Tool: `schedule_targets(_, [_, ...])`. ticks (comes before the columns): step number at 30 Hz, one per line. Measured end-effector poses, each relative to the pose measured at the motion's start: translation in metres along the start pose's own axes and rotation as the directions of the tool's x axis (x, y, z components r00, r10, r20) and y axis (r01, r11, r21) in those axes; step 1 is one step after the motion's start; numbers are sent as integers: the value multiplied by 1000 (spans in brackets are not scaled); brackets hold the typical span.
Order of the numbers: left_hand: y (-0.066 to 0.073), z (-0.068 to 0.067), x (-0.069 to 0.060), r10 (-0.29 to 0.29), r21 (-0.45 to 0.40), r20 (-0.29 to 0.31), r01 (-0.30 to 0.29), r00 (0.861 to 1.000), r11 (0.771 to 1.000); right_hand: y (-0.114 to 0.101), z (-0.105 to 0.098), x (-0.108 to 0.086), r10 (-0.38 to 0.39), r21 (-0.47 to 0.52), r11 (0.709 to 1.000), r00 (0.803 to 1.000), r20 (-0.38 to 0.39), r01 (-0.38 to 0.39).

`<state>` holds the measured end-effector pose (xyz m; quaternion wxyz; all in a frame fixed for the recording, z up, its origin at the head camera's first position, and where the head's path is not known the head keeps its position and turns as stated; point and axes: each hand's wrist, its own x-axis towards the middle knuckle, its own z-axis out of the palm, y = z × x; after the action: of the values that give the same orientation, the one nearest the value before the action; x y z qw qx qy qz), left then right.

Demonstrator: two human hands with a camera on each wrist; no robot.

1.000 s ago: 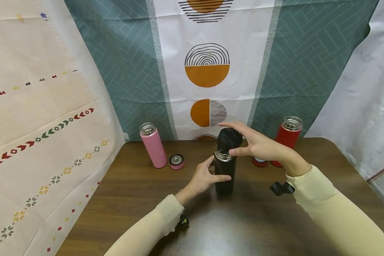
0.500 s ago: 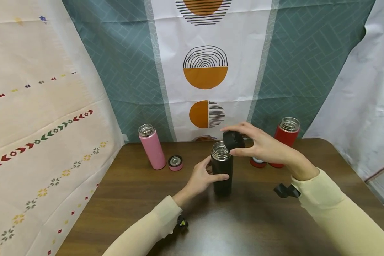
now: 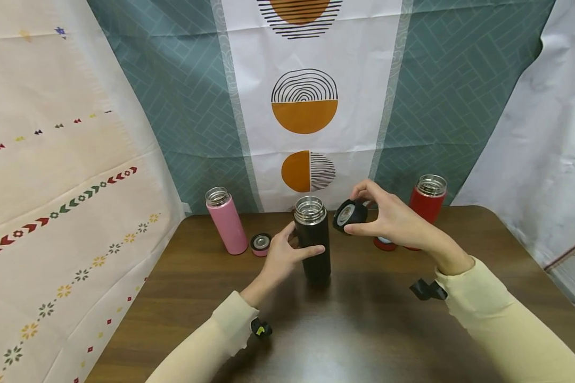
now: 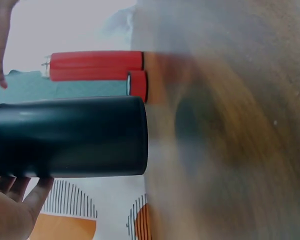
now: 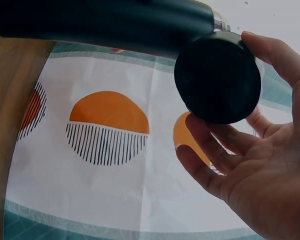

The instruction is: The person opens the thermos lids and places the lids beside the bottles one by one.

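A black thermos bottle (image 3: 318, 260) stands upright and uncapped in my left hand (image 3: 279, 256), fingers behind it and thumb across its front. In the left wrist view its base (image 4: 135, 137) appears slightly off the table, apart from a dark reflection. My right hand (image 3: 390, 219) pinches the black lid (image 3: 358, 214) just right of the bottle's steel mouth (image 3: 310, 209). The lid is tipped sideways, its ringed underside facing the bottle. In the right wrist view the lid's plain top (image 5: 217, 80) shows between thumb and fingers.
An open pink bottle (image 3: 227, 226) stands at the back left beside its pink lid (image 3: 261, 244). At the back right, an open red bottle (image 3: 427, 203) stands with a red lid (image 3: 385, 245) beside it, partly behind my right hand. A patterned cloth (image 3: 304, 53) hangs behind the wooden table (image 3: 364, 330).
My right hand has taken the black lid off the bottle's mouth and turned its underside leftward. My left hand has shifted the bottle to the left.
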<state>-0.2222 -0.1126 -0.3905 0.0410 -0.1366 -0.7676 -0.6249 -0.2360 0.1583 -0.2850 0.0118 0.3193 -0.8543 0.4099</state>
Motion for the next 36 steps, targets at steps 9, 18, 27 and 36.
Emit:
schedule_targets(9, [9,-14,1,-6,15,-43,6,999,1000,5,4,-2,60,-7,998,998,-4,-60])
schedule_targets(18, [11,-22,1,2,38,-68,0,998,999,13,15,-3,61,-1,998,998,-21,-61])
schedule_targets(27, [10,-29,-5,34,101,-198,-14,980,995,22,38,6,113,220,971,991,-77,-93])
schedule_targets(36, [0,-58,-19,81,95,-386,-48,919,994,22,72,17,173,314,941,976,-131,-125])
